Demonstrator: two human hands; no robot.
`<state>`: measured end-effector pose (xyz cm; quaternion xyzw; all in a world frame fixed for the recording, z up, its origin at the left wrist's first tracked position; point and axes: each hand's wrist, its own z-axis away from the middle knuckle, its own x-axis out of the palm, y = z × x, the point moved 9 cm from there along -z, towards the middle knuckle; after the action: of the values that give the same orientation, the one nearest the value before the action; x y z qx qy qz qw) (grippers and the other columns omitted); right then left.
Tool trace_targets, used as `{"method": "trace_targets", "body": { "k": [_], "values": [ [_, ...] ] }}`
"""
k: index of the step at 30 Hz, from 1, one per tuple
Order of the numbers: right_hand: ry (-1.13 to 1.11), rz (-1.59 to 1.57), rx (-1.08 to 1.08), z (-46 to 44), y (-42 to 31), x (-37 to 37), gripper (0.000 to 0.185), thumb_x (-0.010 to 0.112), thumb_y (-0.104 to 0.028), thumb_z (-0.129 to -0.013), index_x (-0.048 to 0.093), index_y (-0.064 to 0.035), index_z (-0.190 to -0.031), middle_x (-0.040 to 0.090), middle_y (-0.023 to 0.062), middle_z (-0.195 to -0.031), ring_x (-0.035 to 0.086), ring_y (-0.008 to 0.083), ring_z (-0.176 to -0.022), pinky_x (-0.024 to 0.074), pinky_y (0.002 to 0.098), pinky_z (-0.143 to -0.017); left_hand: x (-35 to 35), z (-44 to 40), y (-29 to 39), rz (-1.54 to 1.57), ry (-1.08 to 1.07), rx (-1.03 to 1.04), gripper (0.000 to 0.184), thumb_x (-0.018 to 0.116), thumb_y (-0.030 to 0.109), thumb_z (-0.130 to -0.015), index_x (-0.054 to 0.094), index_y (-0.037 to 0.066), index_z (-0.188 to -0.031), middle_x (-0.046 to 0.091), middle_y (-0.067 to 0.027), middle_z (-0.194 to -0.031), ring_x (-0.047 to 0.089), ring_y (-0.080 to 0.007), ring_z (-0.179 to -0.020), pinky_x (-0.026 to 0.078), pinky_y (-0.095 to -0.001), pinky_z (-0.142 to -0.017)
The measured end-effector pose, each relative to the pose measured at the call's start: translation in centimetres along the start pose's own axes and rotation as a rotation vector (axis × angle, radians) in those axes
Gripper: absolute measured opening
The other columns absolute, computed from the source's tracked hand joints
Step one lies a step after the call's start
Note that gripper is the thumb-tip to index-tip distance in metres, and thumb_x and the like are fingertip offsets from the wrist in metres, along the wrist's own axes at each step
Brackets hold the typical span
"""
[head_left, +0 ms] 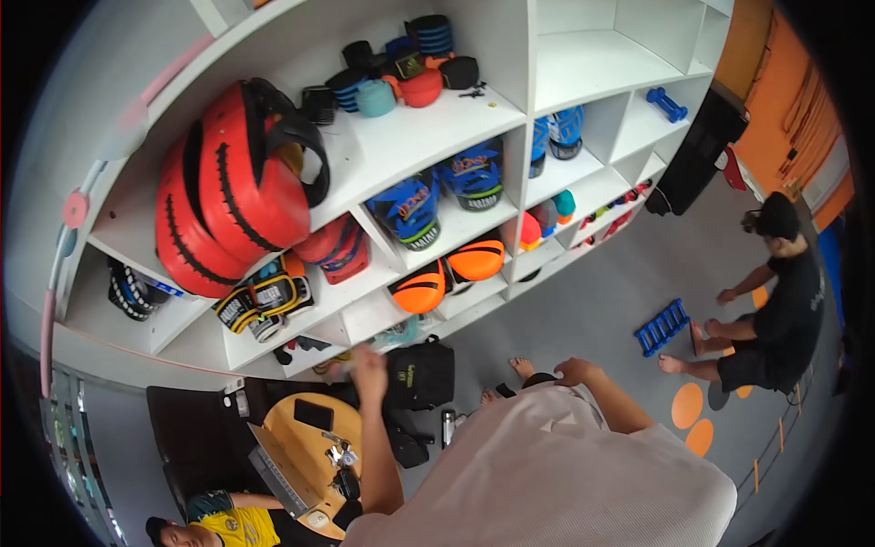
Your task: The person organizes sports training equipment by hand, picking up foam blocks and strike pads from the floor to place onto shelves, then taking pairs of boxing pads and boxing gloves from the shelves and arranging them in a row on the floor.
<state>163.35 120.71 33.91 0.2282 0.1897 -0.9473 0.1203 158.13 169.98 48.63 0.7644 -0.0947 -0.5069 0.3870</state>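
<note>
Hands (pixel 368 376), grip unclear, left near black backpack (pixel 421 378), long axis and top toward shelves (pixel 592 68)

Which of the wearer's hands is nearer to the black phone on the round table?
Left. In the image, the left hand is up and right of the phone; the right hand is farther right, by the shirt.

I see a smooth, painted-looking white shelf unit (pixel 592 68). The red pads (pixel 251 182) at left look leathery with a soft sheen, the orange pads (pixel 476 260) smooth and glossy. Near left, the round surface (pixel 305 447) looks like wood; the backpack (pixel 427 369) is matt cloth, the near shirt (pixel 565 465) finely textured fabric.
</note>
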Motion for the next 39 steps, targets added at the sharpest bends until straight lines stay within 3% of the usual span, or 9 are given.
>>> {"method": "trace_targets", "body": {
  "k": [3, 5, 9, 13, 21, 32, 33, 35, 39],
  "values": [
    [0.05, -0.318, -0.033, -2.6, 5.7, 8.0, 0.05, 0.055, -0.051, -0.087, 0.061, -0.0168, -0.123, 0.06, 0.0131, -0.124, 0.055, 0.0327, -0.116, 0.0437, 0.0396, -0.099, 14.2, 18.0, -0.1, 0.318, -1.369, 0.204, 0.027, 0.055, 0.02, -0.09, 0.055, 0.002, -0.11, 0.061, -0.0097, -0.098, 0.058, -0.0224, -0.094, 0.047, -0.0359, -0.081],
    [0.226, -0.273, 0.004, -0.6, 6.5, 8.1, 0.042, 0.054, -0.047, -0.088, 0.064, -0.0202, -0.118, 0.067, 0.0123, -0.11, 0.061, 0.0332, -0.105, 0.0466, 0.0397, -0.094, 14.4, 24.7, -0.4, 0.404, -1.579, -0.646, 0.058, 0.061, 0.034, -0.088, 0.046, 0.005, -0.135, 0.055, -0.0152, -0.128, 0.05, -0.0203, -0.119, 0.039, -0.0329, -0.1],
    [0.324, -0.3, 0.05, 0.4, 9.8, 10.3, 0.041, 0.063, -0.052, -0.08, 0.068, -0.0179, -0.103, 0.07, 0.0163, -0.092, 0.066, 0.0324, -0.088, 0.0509, 0.0396, -0.082, 19.1, 23.0, -3.8, 0.261, -0.905, -0.462, 0.043, 0.057, 0.035, -0.088, 0.058, 0.004, -0.118, 0.067, -0.0133, -0.096, 0.065, -0.0257, -0.087, 0.05, -0.04, -0.074],
    [0.45, -0.692, -0.3, 3.3, 12.8, 12.8, 0.016, 0.071, -0.017, -0.074, 0.07, -0.0086, -0.088, 0.07, 0.0078, -0.077, 0.066, 0.017, -0.075, 0.0529, 0.0324, -0.069, 18.3, 22.2, 1.5, -0.056, -0.932, -0.2, 0.044, 0.059, 0.036, -0.086, 0.057, 0.003, -0.116, 0.064, -0.021, -0.104, 0.063, -0.0351, -0.096, 0.05, -0.045, -0.079],
    [0.223, -0.397, -0.322, 7.4, 19.6, 8.9, 0.015, 0.063, -0.019, -0.081, 0.068, -0.0059, -0.087, 0.069, 0.0091, -0.078, 0.066, 0.018, -0.072, 0.0519, 0.0326, -0.065, 21.4, 28.2, 21.9, 0.547, -0.963, 0.039, 0.062, 0.053, 0.053, -0.09, 0.053, 0.003, -0.127, 0.057, -0.0172, -0.126, 0.054, -0.0305, -0.117, 0.043, -0.0387, -0.097],
    [-0.262, -0.055, -0.755, 2.6, 36.9, 14.8, 0.024, 0.047, -0.017, -0.09, 0.057, -0.0034, -0.107, 0.06, 0.0067, -0.085, 0.055, 0.0192, -0.06, 0.0468, 0.0291, -0.054, 27.8, 42.1, 35.1, 0.546, -1.173, -0.271, 0.068, 0.032, 0.059, -0.097, 0.046, 0.006, -0.136, 0.046, -0.0162, -0.138, 0.035, -0.0321, -0.134, 0.022, -0.039, -0.112],
    [-0.316, -0.879, -0.256, 1.4, 38.9, 13.7, 0.021, 0.047, -0.013, -0.089, 0.058, -0.0031, -0.104, 0.062, 0.0068, -0.083, 0.057, 0.0187, -0.064, 0.0481, 0.0305, -0.058, 28.1, 41.6, 35.6, 0.648, -1.067, -0.252, 0.064, 0.035, 0.056, -0.097, 0.046, 0.007, -0.136, 0.049, -0.0158, -0.136, 0.037, -0.0318, -0.133, 0.023, -0.0391, -0.112],
    [-0.34, -1.202, -0.393, -1.4, 38.7, 12.9, 0.022, 0.06, -0.01, -0.087, 0.059, -0.0041, -0.108, 0.065, 0.0062, -0.087, 0.063, 0.0161, -0.076, 0.0488, 0.0256, -0.064, 27.7, 41.0, 35.8, 0.804, -0.911, -0.27, 0.054, 0.043, 0.048, -0.098, 0.048, 0.008, -0.135, 0.058, -0.0119, -0.122, 0.05, -0.0261, -0.121, 0.034, -0.037, -0.105],
    [0.223, -0.884, -0.345, 6.7, 31.7, 7.3, 0.019, 0.058, -0.016, -0.09, 0.061, -0.0063, -0.106, 0.066, 0.0049, -0.087, 0.064, 0.0132, -0.078, 0.048, 0.0257, -0.066, 29.4, 43.6, 31.1, 0.788, -0.61, -0.724, 0.046, 0.05, 0.044, -0.096, 0.054, 0.008, -0.126, 0.063, -0.0047, -0.103, 0.059, -0.0143, -0.09, 0.048, -0.0283, -0.077]
  ]
}}
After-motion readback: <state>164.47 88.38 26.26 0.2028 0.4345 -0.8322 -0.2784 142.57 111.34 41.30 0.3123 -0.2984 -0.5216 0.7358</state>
